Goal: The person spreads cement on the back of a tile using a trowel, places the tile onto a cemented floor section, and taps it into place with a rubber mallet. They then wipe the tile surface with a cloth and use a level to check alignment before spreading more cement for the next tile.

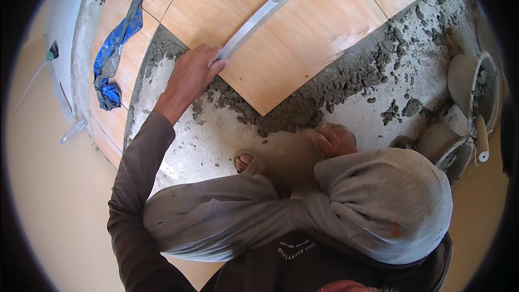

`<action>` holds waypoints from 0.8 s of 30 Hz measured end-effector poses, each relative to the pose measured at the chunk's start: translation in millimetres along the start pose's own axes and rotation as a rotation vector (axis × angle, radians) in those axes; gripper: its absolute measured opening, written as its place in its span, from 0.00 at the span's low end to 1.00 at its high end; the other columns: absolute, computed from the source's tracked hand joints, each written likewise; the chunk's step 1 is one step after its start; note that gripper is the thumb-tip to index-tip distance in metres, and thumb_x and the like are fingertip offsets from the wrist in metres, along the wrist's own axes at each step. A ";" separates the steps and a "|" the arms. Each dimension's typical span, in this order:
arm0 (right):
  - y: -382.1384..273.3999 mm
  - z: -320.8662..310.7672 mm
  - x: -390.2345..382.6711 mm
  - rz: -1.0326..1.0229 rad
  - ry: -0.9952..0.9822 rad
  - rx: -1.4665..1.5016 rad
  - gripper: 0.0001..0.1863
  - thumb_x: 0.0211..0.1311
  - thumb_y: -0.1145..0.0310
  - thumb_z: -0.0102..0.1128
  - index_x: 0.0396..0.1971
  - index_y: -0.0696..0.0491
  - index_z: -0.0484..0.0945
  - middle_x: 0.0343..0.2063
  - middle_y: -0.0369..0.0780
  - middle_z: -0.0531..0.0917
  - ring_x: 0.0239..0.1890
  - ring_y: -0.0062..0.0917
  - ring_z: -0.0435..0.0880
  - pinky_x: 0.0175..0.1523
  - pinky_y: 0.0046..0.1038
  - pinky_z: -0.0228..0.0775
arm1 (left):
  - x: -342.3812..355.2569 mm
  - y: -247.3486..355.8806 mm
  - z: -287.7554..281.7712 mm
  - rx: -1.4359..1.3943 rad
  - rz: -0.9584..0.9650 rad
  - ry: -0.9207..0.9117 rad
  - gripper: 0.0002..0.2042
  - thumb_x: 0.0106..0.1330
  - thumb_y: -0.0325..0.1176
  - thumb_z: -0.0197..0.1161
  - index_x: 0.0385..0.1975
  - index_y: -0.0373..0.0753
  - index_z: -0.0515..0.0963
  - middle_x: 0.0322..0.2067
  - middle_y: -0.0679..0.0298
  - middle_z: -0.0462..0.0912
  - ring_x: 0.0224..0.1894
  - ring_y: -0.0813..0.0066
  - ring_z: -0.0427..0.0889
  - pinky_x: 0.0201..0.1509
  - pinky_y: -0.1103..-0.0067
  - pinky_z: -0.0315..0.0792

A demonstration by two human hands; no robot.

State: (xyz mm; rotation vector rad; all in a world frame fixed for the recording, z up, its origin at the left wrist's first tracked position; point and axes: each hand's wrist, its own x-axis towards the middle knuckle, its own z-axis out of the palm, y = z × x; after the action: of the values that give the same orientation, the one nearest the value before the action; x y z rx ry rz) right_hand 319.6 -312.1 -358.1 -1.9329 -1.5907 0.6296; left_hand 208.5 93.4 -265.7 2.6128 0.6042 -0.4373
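With its fingers pinched round the near end of a long silver spirit level (pixel 259 17), my left hand (pixel 192 75) reaches forward over the tiles. The level lies across a wood-patterned tile (pixel 303 57) and runs away to the upper right; a greenish vial window shows along it. That tile's near corner sits over rough grey mortar (pixel 297 109). Low beside my right knee, my right hand (pixel 335 140) is close to the mortar's edge. Its fingers point left and are partly blurred, and the knee hides its arm. Whether it holds anything does not show.
At the right stand two mortar-smeared buckets (pixel 459 84) (pixel 440 143), with a pale-handled tool (pixel 482 140) against them. A crumpled blue, dirty cloth (pixel 116 54) lies on the left tiles. Mortar crumbs are scattered over the pale floor (pixel 362 124). My sandalled foot (pixel 244 162) is under me.
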 end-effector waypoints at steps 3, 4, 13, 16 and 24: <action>-3.5 0.2 0.0 0.030 0.037 -0.002 0.21 0.53 0.69 0.65 0.50 0.44 0.83 0.38 0.37 0.84 0.33 0.35 0.86 0.35 0.40 0.79 | 1.3 -3.6 4.3 -0.019 0.033 0.028 0.16 0.71 0.40 0.66 0.49 0.33 0.82 0.36 0.51 0.81 0.38 0.50 0.83 0.43 0.63 0.76; -6.2 -2.4 1.3 0.039 0.010 -0.009 0.21 0.53 0.69 0.65 0.50 0.44 0.83 0.37 0.37 0.84 0.32 0.35 0.86 0.34 0.40 0.79 | -0.5 -5.5 6.6 -0.029 0.049 0.046 0.16 0.71 0.39 0.66 0.49 0.33 0.82 0.36 0.51 0.82 0.38 0.51 0.84 0.43 0.63 0.77; 20.2 -54.1 96.5 -0.045 0.118 0.156 0.30 0.60 0.75 0.70 0.64 0.48 0.76 0.30 0.39 0.79 0.24 0.32 0.79 0.28 0.33 0.74 | -3.9 3.0 1.5 -0.024 -0.013 0.017 0.16 0.70 0.34 0.67 0.51 0.30 0.81 0.42 0.50 0.85 0.42 0.51 0.86 0.44 0.66 0.80; 45.3 -82.1 172.0 -0.003 0.283 -0.033 0.31 0.64 0.74 0.68 0.68 0.51 0.72 0.29 0.40 0.79 0.25 0.33 0.80 0.28 0.33 0.75 | 7.2 5.1 3.4 -0.042 0.013 -0.001 0.15 0.70 0.33 0.68 0.51 0.31 0.81 0.42 0.50 0.85 0.42 0.51 0.86 0.44 0.66 0.80; 70.8 -75.4 241.9 -0.016 0.255 -0.433 0.30 0.67 0.66 0.63 0.69 0.47 0.71 0.37 0.42 0.81 0.31 0.34 0.87 0.33 0.34 0.79 | 5.3 3.7 1.0 -0.036 0.020 0.010 0.15 0.69 0.32 0.68 0.51 0.31 0.81 0.42 0.51 0.85 0.41 0.51 0.86 0.44 0.67 0.80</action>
State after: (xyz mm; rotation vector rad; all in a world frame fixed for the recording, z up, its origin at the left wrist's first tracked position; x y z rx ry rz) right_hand 466.5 -93.9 -352.7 -2.1949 -1.6708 0.0206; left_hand 214.6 91.7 -267.4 2.5861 0.5834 -0.4035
